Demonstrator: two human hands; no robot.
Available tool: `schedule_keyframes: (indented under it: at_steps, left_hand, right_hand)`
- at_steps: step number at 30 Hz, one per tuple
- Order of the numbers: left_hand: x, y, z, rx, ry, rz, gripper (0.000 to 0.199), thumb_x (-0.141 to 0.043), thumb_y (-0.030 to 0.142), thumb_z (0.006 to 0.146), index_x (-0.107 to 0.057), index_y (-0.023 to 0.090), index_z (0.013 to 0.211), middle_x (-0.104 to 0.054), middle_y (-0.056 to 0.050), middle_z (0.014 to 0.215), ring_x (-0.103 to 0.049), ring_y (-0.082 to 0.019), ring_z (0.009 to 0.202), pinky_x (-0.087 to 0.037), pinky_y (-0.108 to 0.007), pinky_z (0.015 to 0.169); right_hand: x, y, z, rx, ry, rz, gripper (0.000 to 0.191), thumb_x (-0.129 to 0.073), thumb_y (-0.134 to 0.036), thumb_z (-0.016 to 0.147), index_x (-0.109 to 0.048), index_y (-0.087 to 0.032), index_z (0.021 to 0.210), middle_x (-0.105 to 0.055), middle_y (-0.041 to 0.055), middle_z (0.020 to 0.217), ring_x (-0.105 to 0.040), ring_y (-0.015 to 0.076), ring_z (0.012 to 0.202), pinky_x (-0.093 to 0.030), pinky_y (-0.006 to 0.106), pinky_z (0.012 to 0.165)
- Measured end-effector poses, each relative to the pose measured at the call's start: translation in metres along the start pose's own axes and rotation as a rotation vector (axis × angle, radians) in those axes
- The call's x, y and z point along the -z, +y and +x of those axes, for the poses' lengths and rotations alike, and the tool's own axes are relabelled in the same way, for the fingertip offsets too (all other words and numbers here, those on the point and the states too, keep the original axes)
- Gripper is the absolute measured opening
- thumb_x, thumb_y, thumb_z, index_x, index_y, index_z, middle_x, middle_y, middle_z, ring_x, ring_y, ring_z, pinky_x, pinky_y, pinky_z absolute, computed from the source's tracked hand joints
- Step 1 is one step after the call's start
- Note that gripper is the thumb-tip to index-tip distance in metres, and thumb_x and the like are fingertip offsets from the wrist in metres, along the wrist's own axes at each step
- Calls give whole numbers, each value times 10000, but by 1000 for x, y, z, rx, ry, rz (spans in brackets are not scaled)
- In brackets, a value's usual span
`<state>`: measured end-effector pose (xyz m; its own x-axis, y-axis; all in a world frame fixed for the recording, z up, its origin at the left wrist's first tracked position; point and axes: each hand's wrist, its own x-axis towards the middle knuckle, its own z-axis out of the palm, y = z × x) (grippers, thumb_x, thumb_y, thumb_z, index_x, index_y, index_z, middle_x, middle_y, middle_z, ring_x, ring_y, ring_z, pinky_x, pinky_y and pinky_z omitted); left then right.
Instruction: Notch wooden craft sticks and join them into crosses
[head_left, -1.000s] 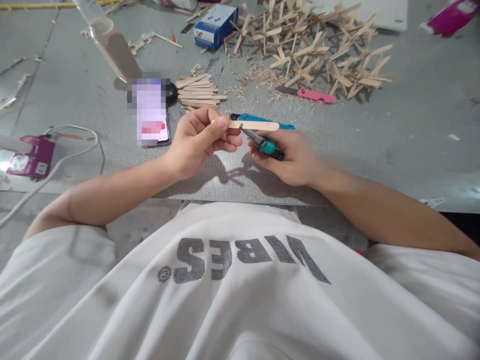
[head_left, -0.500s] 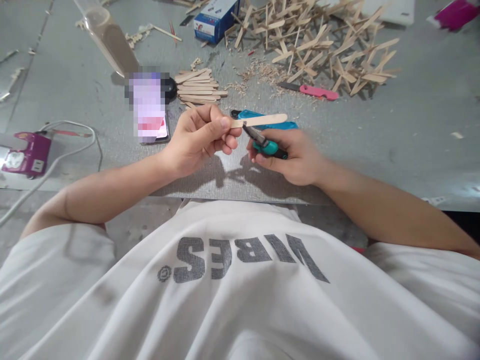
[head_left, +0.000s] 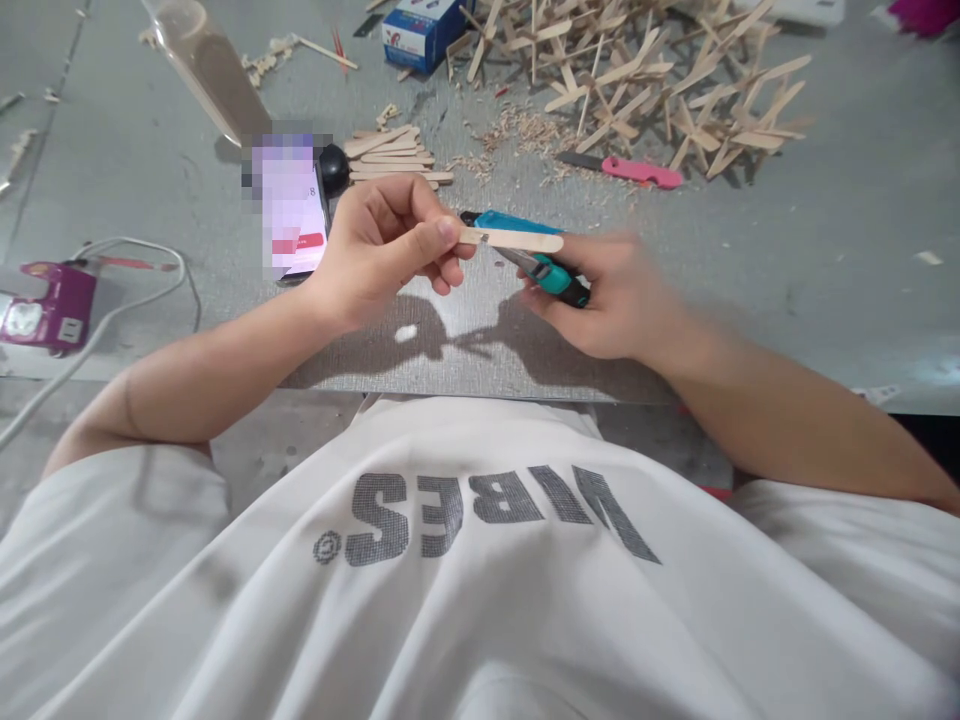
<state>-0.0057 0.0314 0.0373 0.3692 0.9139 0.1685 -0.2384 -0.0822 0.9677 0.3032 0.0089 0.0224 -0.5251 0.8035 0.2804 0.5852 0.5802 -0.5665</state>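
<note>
Left hand [head_left: 390, 248]: pinching one end of a wooden stick [head_left: 529, 240] above the table [head_left: 810, 230]; right hand [head_left: 611, 300]: wrapped around a teal-handled tool [head_left: 551, 274], tip at the stick's lower edge; beyond: pink knife [head_left: 643, 172] beside shavings [head_left: 529, 138]

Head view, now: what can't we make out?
All in the head view:
Wooden stick: left end hidden by the left hand.
Teal-handled tool: part of its handles hidden by the right hand, itself blurred.
Tool tip on stick: contact too small to tell.
Blue object: right end behind the right hand.
Phone: screen mostly pixelated.
Stick pile: cut off by top edge.
</note>
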Motion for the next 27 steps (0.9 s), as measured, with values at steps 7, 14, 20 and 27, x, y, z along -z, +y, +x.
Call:
schedule_keyframes:
  at_steps: [7,14,20,27]
  left_hand:
    - [0,2,4,48,11,20,552,-1059,171,1086,-617,196,756,-810,17,790,-882,-146,659,-698,-182,570]
    - [2,5,3,51,-97,20,470,-1078,294,1100,-742,181,792,-845,-25,816,-852,-156,612,-690,-214,542]
    - [6,0,-3,-19,-117,72,467,-1147,446,1019,-814,186,820,-844,-55,809,-826,-180,592,-673,-251,503]
    - [4,-7,-5,-12,-154,49,561,-1145,614,1011,-819,188,843,-854,-72,842,-853,-197,633,-712,-294,558]
  right_hand:
    - [5,3,0,35,-33,-18,231,-742,-501,1127,-836,-335,1257,-848,62,1009,-748,302,826,-635,520,805]
    - [7,2,-1,36,-35,-41,165,-731,-419,1075,-798,-315,1184,-831,68,976,-767,310,835,-630,517,813]
    - [7,2,3,19,-81,-61,161,-764,-374,992,-810,-327,1138,-856,77,969,-787,334,857,-645,535,822]
    - [0,14,1,80,-40,-82,277,-760,-305,880,-803,-318,1154,-923,96,1106,-856,363,953,-674,528,882]
